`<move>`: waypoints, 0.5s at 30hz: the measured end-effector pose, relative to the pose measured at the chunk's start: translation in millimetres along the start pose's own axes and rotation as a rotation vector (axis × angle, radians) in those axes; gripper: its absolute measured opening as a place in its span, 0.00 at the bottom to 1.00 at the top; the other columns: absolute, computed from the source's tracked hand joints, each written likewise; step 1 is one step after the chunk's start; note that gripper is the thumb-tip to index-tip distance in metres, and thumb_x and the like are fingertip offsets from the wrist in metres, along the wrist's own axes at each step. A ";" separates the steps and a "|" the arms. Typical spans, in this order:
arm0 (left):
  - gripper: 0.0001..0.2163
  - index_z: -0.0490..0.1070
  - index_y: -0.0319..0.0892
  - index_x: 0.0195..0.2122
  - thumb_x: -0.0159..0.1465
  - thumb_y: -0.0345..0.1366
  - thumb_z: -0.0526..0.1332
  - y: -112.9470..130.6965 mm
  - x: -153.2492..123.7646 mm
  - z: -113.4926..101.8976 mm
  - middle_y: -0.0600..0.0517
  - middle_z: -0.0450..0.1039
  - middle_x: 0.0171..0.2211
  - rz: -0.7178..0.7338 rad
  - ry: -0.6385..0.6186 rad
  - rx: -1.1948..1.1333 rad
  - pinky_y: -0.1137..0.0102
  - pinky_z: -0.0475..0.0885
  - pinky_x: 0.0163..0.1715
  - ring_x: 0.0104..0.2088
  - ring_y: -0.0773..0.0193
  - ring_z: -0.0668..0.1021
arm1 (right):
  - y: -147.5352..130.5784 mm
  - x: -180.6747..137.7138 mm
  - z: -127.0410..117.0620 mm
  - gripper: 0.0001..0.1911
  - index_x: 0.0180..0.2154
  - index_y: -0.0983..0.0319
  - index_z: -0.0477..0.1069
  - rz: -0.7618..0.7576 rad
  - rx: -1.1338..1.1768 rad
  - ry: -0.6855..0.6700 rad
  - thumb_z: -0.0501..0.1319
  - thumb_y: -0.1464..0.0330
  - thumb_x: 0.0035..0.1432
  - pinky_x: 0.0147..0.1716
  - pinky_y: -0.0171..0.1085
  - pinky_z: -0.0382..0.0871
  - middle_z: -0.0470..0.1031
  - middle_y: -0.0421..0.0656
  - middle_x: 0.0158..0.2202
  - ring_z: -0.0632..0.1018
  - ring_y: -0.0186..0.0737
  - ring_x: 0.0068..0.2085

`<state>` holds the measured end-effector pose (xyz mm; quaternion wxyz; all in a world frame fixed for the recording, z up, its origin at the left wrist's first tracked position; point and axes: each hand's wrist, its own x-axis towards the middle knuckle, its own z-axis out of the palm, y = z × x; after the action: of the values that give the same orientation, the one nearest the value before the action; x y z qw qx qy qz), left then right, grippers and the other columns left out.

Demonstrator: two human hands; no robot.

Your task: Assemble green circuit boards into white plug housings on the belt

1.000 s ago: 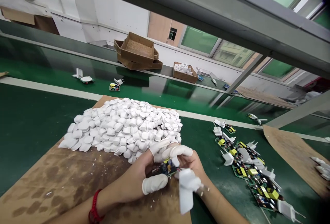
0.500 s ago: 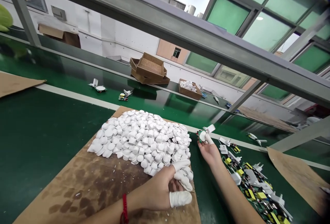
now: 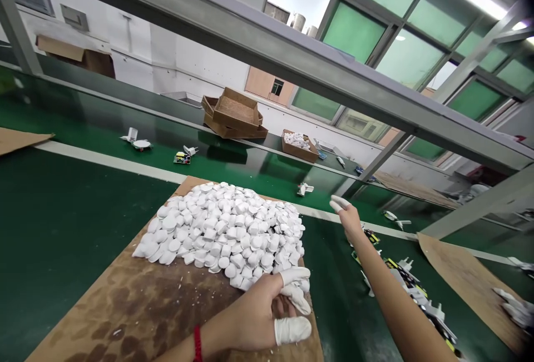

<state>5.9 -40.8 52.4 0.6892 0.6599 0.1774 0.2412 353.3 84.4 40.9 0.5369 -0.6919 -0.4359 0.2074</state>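
Note:
My right hand (image 3: 349, 218), with white finger cots on its fingertips, reaches out over the pale strip with fingers stretched and nothing in them. Beyond it on the green belt lies a charger piece with a white plug part (image 3: 305, 189). My left hand (image 3: 271, 307), also in finger cots and with a red cord at the wrist, rests at the near right edge of a heap of small white plastic caps (image 3: 233, 228). Its thumb and fingers are apart; the palm side is partly hidden. Under my right forearm lies a pile of circuit boards with white plug housings (image 3: 406, 281).
Brown cardboard (image 3: 137, 306) lies under the heap. Farther along the belt sit other charger pieces (image 3: 182, 157). Stacked cardboard trays (image 3: 236, 112) and a box of white parts (image 3: 299, 146) stand on the back ledge. A metal beam (image 3: 250, 45) crosses above.
My right hand has let go of the charger piece, which now lies on the belt, and has moved forward and right. My left hand stays by the heap. The view has shifted slightly.

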 end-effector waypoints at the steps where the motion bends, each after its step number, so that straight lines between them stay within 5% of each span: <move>1: 0.34 0.60 0.39 0.62 0.54 0.42 0.66 -1.7 0.4 0.0 0.43 0.72 0.45 -0.004 -0.006 0.001 0.67 0.67 0.39 0.37 0.61 0.72 | 3.8 -0.6 -11.0 0.11 0.42 0.66 0.72 0.019 -0.115 -0.003 0.62 0.65 0.60 0.56 0.52 0.63 0.74 0.47 0.49 0.72 0.45 0.54; 8: 0.31 0.67 0.41 0.57 0.52 0.40 0.69 -4.8 1.0 1.9 0.48 0.73 0.39 -0.030 0.010 0.025 0.69 0.67 0.37 0.35 0.61 0.72 | 29.1 -21.7 -62.8 0.11 0.32 0.66 0.71 0.110 -0.551 -0.018 0.61 0.64 0.60 0.50 0.48 0.67 0.75 0.43 0.37 0.75 0.41 0.44; 15: 0.23 0.73 0.40 0.50 0.53 0.41 0.68 -1.4 2.4 0.6 0.50 0.72 0.35 -0.060 0.017 0.066 0.70 0.66 0.35 0.33 0.62 0.70 | 3.5 -28.3 -61.0 0.16 0.31 0.65 0.72 -0.072 -0.213 -0.005 0.64 0.57 0.54 0.42 0.42 0.69 0.75 0.43 0.32 0.74 0.39 0.36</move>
<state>8.4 -40.0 51.2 0.6723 0.6748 0.2106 0.2199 385.6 26.6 53.0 0.4664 -0.7283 -0.4814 0.1422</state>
